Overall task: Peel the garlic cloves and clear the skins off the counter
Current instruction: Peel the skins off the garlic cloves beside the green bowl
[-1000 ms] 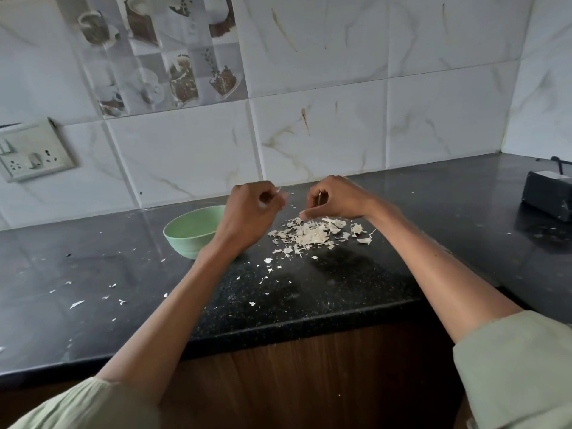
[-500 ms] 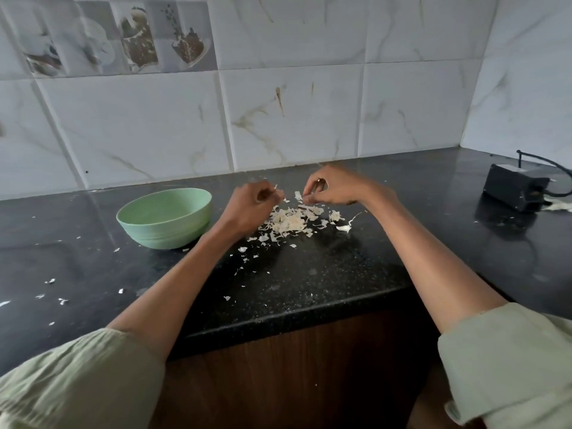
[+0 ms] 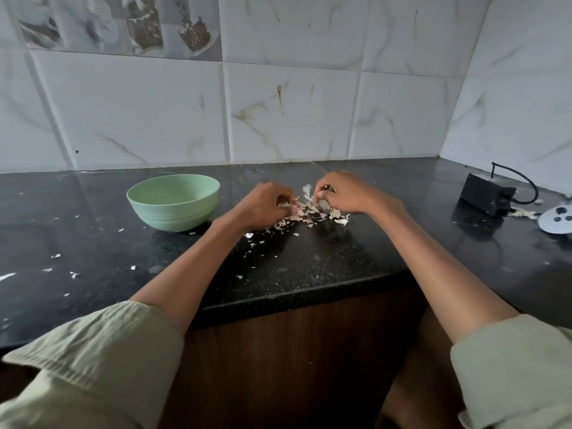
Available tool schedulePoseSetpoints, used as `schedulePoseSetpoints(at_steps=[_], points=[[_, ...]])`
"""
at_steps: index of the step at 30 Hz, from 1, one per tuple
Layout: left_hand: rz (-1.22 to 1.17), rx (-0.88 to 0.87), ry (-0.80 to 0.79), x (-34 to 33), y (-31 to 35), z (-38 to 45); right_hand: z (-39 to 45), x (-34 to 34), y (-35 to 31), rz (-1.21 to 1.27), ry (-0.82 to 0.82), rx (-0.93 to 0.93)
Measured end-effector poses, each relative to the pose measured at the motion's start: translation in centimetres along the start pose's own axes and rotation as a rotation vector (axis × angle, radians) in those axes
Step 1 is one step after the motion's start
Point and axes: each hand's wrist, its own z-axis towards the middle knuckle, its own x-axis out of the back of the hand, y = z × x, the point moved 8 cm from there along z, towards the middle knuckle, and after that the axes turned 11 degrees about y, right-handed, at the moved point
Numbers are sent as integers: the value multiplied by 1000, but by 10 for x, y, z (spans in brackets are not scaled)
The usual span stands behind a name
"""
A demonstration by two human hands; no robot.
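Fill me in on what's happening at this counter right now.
A person is working with both hands in a pile of garlic skins on the black counter. The left hand and right hand have curled fingers down among the skins, seemingly gathering them. A green bowl stands left of the pile; its contents are hidden. Loose flakes lie scattered across the counter.

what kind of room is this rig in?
Most likely a home kitchen. A dark speckled stone counter runs along a marble-look tiled wall with food-picture tiles, and a green bowl sits beside a heap of garlic skins.
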Motion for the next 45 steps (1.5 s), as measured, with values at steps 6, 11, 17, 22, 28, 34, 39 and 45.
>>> schedulePoseSetpoints(at_steps=[6, 11, 17, 22, 28, 34, 39, 45], points=[[-6, 65, 66, 6, -5, 3, 0, 3, -32, 41, -46, 89], [-13, 116, 141, 15, -11, 5, 5, -4, -45, 23, -62, 73], [-91, 136, 152, 15, -11, 5, 4, 1, -50, 178, -2, 93], [-355, 223, 145, 17, -15, 5, 1, 6, -42, 400, 76, -23], [-233, 195, 150, 19, -12, 3, -5, 8, -34, 375, 53, -53], [-102, 140, 138, 20, -7, 0, -9, 12, -32, 263, 27, 10], [-36, 124, 146, 19, -8, -3, -4, 15, -28, 232, 58, -4], [7, 88, 144, 18, -8, -1, -6, 19, -24, 217, 32, -25]])
